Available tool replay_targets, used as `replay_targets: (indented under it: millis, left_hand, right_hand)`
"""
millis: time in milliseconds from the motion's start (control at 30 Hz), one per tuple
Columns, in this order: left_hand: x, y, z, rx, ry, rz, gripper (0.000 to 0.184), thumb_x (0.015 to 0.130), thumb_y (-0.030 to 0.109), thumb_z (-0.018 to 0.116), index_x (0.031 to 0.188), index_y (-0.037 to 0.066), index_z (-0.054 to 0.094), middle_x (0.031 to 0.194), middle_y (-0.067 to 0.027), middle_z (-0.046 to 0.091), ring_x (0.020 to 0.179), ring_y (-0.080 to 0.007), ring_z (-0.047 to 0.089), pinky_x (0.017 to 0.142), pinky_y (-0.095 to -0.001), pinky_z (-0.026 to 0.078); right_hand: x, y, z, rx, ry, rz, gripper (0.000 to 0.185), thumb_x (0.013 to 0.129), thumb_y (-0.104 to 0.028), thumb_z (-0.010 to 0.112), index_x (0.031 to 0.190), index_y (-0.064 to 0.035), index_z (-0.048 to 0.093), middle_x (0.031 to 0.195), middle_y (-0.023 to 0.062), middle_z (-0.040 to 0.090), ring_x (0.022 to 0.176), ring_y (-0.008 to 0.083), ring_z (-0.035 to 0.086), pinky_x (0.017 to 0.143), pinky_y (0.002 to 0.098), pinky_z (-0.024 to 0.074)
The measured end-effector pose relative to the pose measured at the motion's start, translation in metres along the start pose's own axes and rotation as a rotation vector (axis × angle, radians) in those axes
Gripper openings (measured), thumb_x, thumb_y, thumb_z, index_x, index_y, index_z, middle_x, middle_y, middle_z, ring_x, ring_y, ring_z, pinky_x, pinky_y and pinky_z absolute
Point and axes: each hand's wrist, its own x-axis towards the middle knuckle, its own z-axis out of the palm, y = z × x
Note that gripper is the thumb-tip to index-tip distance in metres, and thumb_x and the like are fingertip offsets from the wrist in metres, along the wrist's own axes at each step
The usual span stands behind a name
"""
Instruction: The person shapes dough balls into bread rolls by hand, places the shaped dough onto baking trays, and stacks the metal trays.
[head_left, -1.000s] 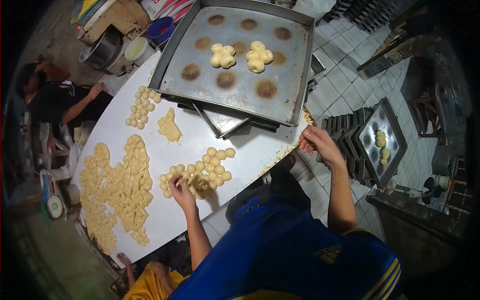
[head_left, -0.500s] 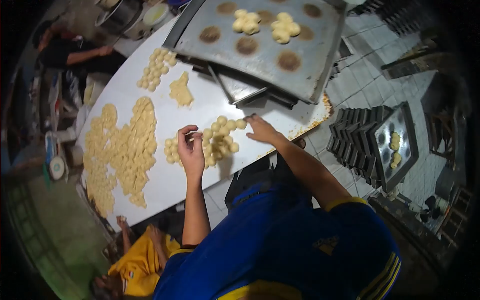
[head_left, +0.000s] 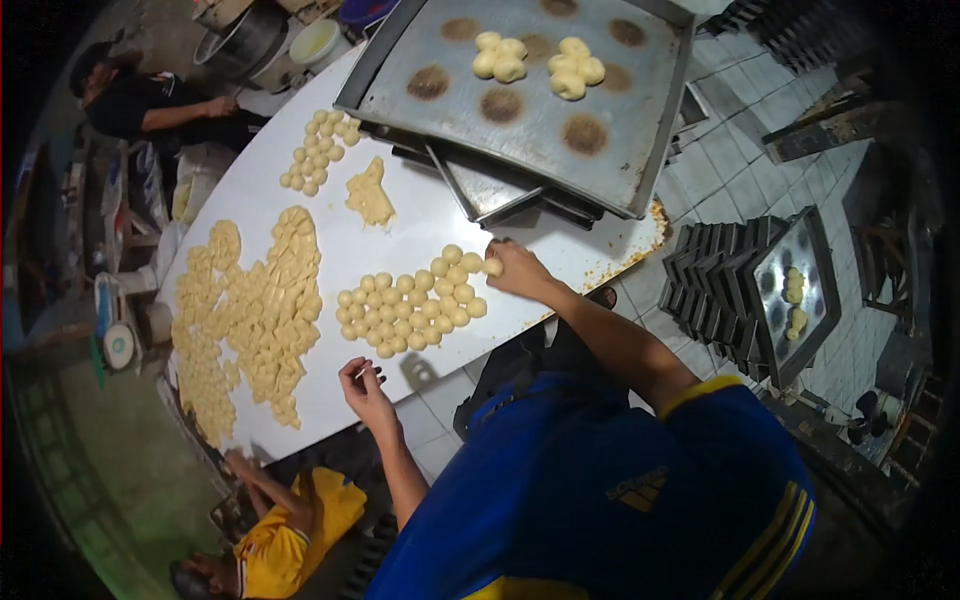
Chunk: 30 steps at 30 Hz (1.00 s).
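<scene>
On the white table (head_left: 400,243) lies a patch of several round dough balls (head_left: 402,312). My right hand (head_left: 515,270) has its fingers closed round a dough ball (head_left: 493,266) at the patch's right end. Below the patch's left part, near the table's front edge, my left hand (head_left: 365,385) has its fingers curled and apart, with nothing seen in it. A large metal tray (head_left: 410,118) stands on other trays at the back. It bears two dough clusters (head_left: 575,68). A flat piece of dough (head_left: 370,194) lies left of the trays.
Many cut dough pieces (head_left: 270,310) cover the table's left side. More dough balls (head_left: 318,150) lie farther back. Stacked trays (head_left: 742,278) stand to the right. One person in yellow (head_left: 300,530) is at the lower left, another in black (head_left: 160,110) at the upper left.
My right hand has come from the table's right edge to the dough balls and closed on one. My left hand has risen from the patch, then moved down to the front edge.
</scene>
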Motion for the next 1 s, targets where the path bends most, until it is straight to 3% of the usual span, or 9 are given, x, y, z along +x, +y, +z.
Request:
replay_targets:
  millis: [167, 233, 367, 467, 567, 633, 700, 800, 1000]
  left_hand:
    - [0.032, 0.072, 0.094, -0.265, -0.248, 0.073, 0.018, 0.103, 0.008, 0.06, 0.12, 0.002, 0.059, 0.116, -0.0094, 0.063, 0.104, -0.0179, 0.064, 0.087, -0.0324, 0.055]
    - [0.037, 0.12, 0.129, -0.347, -0.493, 0.083, 0.026, 0.104, 0.014, 0.061, 0.126, 0.002, 0.056, 0.129, -0.0134, 0.059, 0.115, -0.0225, 0.062, 0.097, -0.0354, 0.053]
    - [0.029, 0.187, 0.203, -0.582, -0.74, 0.043, 0.049, 0.104, 0.017, 0.062, 0.146, 0.003, 0.042, 0.142, -0.017, 0.056, 0.128, -0.0248, 0.058, 0.105, -0.037, 0.049]
    - [0.034, 0.189, 0.254, -0.659, -0.769, -0.322, 0.062, 0.096, 0.026, 0.074, 0.144, 0.004, 0.042, 0.139, -0.016, 0.05, 0.13, -0.0277, 0.053, 0.11, -0.0425, 0.045]
    - [0.038, 0.184, 0.289, -0.816, -0.755, -0.588, 0.071, 0.091, 0.033, 0.08, 0.145, 0.008, 0.042, 0.144, -0.0145, 0.039, 0.133, -0.0274, 0.046, 0.11, -0.0456, 0.044]
    - [0.041, 0.186, 0.311, -0.756, -0.697, -0.595, 0.075, 0.087, 0.038, 0.082, 0.144, 0.01, 0.042, 0.148, -0.0123, 0.031, 0.134, -0.0265, 0.04, 0.11, -0.0506, 0.043]
    - [0.041, 0.192, 0.329, -0.654, -0.532, -0.508, 0.072, 0.086, 0.033, 0.08, 0.143, 0.011, 0.043, 0.141, -0.0097, 0.036, 0.124, -0.0245, 0.044, 0.102, -0.0511, 0.045]
    - [0.053, 0.176, 0.352, -0.615, -0.397, -0.511, 0.036, 0.086, 0.022, 0.068, 0.119, 0.011, 0.06, 0.114, -0.006, 0.057, 0.104, -0.0204, 0.051, 0.087, -0.0436, 0.044]
    - [-0.026, 0.199, 0.335, -0.758, -0.807, -0.458, 0.028, 0.079, 0.007, 0.055, 0.103, -0.002, 0.065, 0.111, -0.0143, 0.07, 0.106, -0.0279, 0.07, 0.094, -0.0462, 0.06]
  right_hand:
    - [-0.057, -0.131, -0.154, 0.458, -0.284, -0.03, 0.043, 0.081, -0.021, 0.083, 0.119, -0.006, 0.066, 0.113, 0.0091, 0.067, 0.091, 0.0183, 0.069, 0.075, 0.0343, 0.0567]
    - [-0.061, -0.184, -0.22, 0.377, -0.023, -0.197, 0.04, 0.082, -0.012, 0.083, 0.117, -0.0051, 0.065, 0.112, 0.0035, 0.065, 0.096, 0.0114, 0.064, 0.077, 0.0251, 0.0547]
    - [0.004, -0.206, -0.3, 0.095, 0.807, -0.62, 0.048, 0.077, -0.004, 0.086, 0.12, -0.0049, 0.063, 0.117, 0.0051, 0.066, 0.105, 0.0138, 0.067, 0.081, 0.0272, 0.0563]
    - [0.092, -0.172, -0.33, 0.045, 0.981, -0.68, 0.054, 0.081, -0.021, 0.084, 0.129, -0.006, 0.064, 0.122, 0.0122, 0.064, 0.106, 0.0244, 0.071, 0.085, 0.0373, 0.0596]
    - [0.128, -0.113, -0.318, -0.519, 0.859, -0.313, 0.067, 0.084, -0.035, 0.081, 0.14, -0.0068, 0.058, 0.138, 0.0163, 0.055, 0.11, 0.0315, 0.071, 0.093, 0.045, 0.0572]
    - [0.111, -0.108, -0.318, -0.264, 0.844, -0.236, 0.076, 0.084, -0.045, 0.079, 0.146, -0.0083, 0.053, 0.148, 0.0179, 0.045, 0.114, 0.0356, 0.07, 0.098, 0.0471, 0.0549]
    - [0.056, -0.126, -0.317, -0.094, 0.867, -0.28, 0.068, 0.086, -0.035, 0.08, 0.143, -0.0075, 0.055, 0.143, 0.0172, 0.05, 0.113, 0.0322, 0.069, 0.094, 0.0433, 0.0564]
    - [-0.023, -0.106, -0.316, 0.146, 0.901, -0.157, 0.057, 0.088, -0.023, 0.08, 0.139, -0.0076, 0.058, 0.136, 0.0151, 0.057, 0.108, 0.0269, 0.068, 0.089, 0.0395, 0.0575]
    - [-0.171, -0.023, -0.317, 0.599, 0.862, 0.146, 0.081, 0.095, -0.048, 0.074, 0.154, -0.0025, 0.04, 0.152, 0.02, 0.049, 0.133, 0.0318, 0.056, 0.109, 0.0433, 0.0469]
